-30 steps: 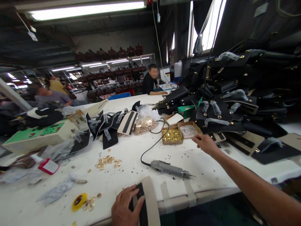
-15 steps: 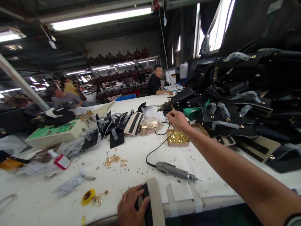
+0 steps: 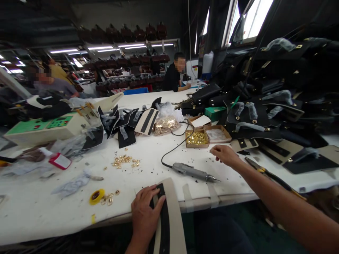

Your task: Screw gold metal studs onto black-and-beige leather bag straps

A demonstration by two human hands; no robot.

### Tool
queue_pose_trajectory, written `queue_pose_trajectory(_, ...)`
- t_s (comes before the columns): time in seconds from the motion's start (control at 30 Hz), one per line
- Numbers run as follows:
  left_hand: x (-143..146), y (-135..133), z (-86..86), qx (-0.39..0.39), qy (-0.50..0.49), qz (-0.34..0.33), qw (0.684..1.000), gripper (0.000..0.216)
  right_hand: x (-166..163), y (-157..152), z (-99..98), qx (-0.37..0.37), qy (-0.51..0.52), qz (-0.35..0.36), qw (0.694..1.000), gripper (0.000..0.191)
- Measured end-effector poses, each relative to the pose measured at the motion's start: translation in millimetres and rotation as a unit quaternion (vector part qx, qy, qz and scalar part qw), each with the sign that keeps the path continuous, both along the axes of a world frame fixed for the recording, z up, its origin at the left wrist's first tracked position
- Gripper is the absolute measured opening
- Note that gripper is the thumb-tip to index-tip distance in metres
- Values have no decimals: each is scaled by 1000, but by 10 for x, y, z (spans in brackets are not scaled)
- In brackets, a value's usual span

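My left hand (image 3: 145, 208) holds down a beige panel with black strips (image 3: 172, 211), its fingers and thumb bent over one dark strip. The panel lies at the table's front edge and sticks out past it. Over the right part of the table, my right hand (image 3: 224, 154) is closed with its fingertips together; anything between them is too small to make out. A cardboard box of small gold-coloured fittings (image 3: 196, 138) stands beyond that hand, to its left. The grey electric screwdriver (image 3: 193, 171) lies between my hands, its bit pointing right.
Pliers (image 3: 265, 173) lie right of my right arm. Loose gold rings (image 3: 124, 161), a red-labelled bottle (image 3: 59, 161) and a yellow tape roll (image 3: 96, 197) are on the left. Black leather pieces (image 3: 254, 123) pile up at right. A person (image 3: 173, 76) sits at the far end.
My right hand has come back from over the box of gold fittings, toward me and to the right. The left hand stays on the panel. My view has tilted downward.
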State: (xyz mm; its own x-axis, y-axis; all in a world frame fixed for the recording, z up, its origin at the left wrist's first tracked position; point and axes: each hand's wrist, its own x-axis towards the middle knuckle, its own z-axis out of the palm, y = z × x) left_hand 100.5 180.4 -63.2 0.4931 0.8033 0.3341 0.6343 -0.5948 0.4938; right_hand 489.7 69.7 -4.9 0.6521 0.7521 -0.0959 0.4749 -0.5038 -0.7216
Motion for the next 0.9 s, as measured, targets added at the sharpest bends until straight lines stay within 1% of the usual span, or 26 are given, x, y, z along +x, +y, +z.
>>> queue_pose_trajectory(0.1,1,7,8,4,-5,-7,1000,21,21,-246,-229,-38,-4,-7,999,30)
queue_pose_trajectory(0.2,7,12,12,5,-10,-10,1000,21,36,-282,-330,-60,-23,4,998,28)
queue_pose_trajectory(0.37,-19,38,-51,9,-19,-4,1000,22,40,-180,-398,-84,-80,21,993,23)
queue_pose_trajectory(0.5,-73,85,-142,34,-13,-2,999,25,49,-126,-458,-93,-112,31,989,19)
queue_pose_trajectory(0.67,-122,135,-198,65,7,-20,998,24,59,-132,-484,-89,-116,55,988,21)
queue_pose_trajectory(0.77,-119,137,-209,69,6,-25,997,22,56,-144,-476,-89,-113,63,988,23)
queue_pose_trajectory(0.9,-104,84,-232,66,-15,-6,998,21,63,-148,-524,-89,-118,67,987,25)
